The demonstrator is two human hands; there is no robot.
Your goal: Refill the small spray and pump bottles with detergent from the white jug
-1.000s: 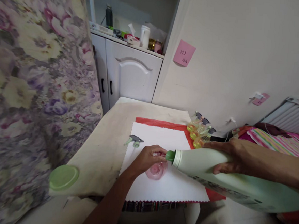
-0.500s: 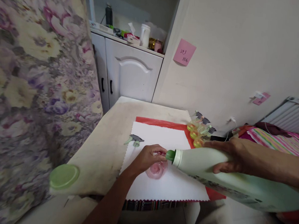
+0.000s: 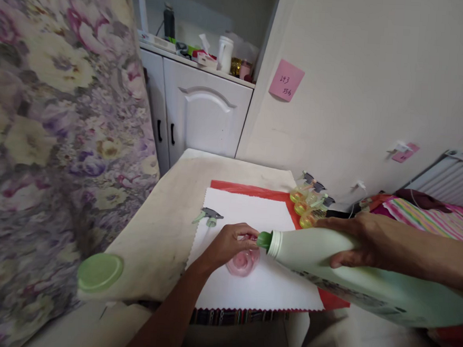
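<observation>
curtain (image 3: 56,129): floral, purple and yellow, fills the left side of my view.
wall (image 3: 361,71): plain, pink note (image 3: 286,80) stuck on it, radiator (image 3: 453,178) at far right.
cabinet (image 3: 204,113): white, two doors, clutter on the shelf above it.
table (image 3: 164,221): pale top, corner pointing toward the cabinet.
jug (image 3: 367,278): big pale-green one, tipped near horizontal, green spout (image 3: 264,240) pointing left and sitting right at the mouth of the pink bottle.
white sheet (image 3: 250,249): zigzag edge, lies on a red sheet (image 3: 254,190), both on the table.
right hand (image 3: 353,240): mine, wrapped over the jug's upper body, thumb underneath, fingers closed on it.
left hand (image 3: 230,245): mine, fingers curled round the neck of the pink bottle, holding it steady.
green lid (image 3: 100,272): round, flat on the table's near-left corner, well apart from both hands.
pink bottle (image 3: 243,261): small, clear, stands on the white sheet, just under the spout.
yellow bottles (image 3: 306,205): small cluster with sprayers on, far right edge of the table, by the wall.
spray head (image 3: 208,217): loose, grey-green, lies at the sheet's left edge, near my left hand.
</observation>
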